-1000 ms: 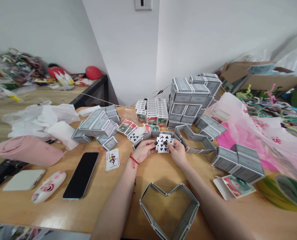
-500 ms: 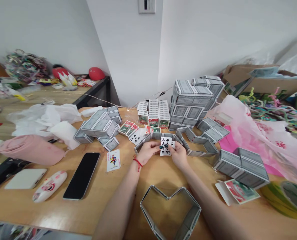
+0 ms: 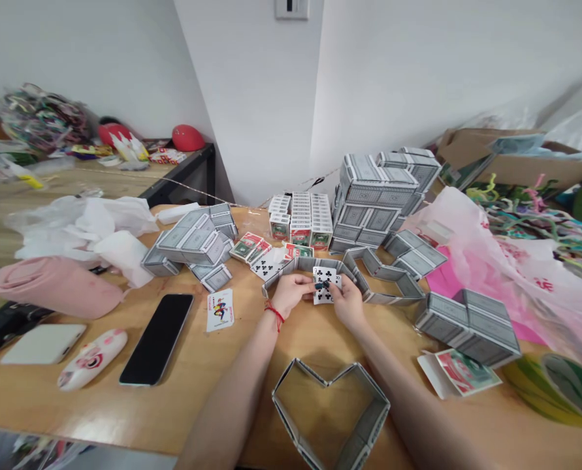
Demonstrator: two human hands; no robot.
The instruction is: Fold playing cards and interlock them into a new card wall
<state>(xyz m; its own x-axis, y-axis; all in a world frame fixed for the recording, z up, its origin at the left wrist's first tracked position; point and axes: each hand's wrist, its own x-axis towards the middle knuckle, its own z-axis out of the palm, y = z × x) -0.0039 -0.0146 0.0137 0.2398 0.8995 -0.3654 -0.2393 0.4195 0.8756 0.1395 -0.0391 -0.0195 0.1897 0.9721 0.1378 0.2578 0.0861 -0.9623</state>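
Between my two hands are playing cards [image 3: 326, 275] with clubs facing me, held upright. My left hand [image 3: 294, 291] pinches their left side, a red string bracelet on its wrist. The right hand [image 3: 348, 299] is closed on their right side, thumb across the front. Just behind stands a frame of folded cards [image 3: 302, 264], partly hidden by my hands. Another folded-card frame [image 3: 386, 281] adjoins it on the right. Nearer to me, between my forearms, a heart-shaped frame of folded cards [image 3: 283, 418] stands on the table.
Stacked card blocks [image 3: 376, 196] rise at the back right, beside rows of card boxes [image 3: 300, 219]. More card blocks sit left [image 3: 193, 241] and right [image 3: 471, 326]. A phone [image 3: 157, 339], a joker card [image 3: 220, 311] and green-yellow tape [image 3: 555, 388] lie around.
The view has shifted slightly, so the things on the table appear a little up and to the left. Both hands keep hold of the cards, which have moved slightly against each other.
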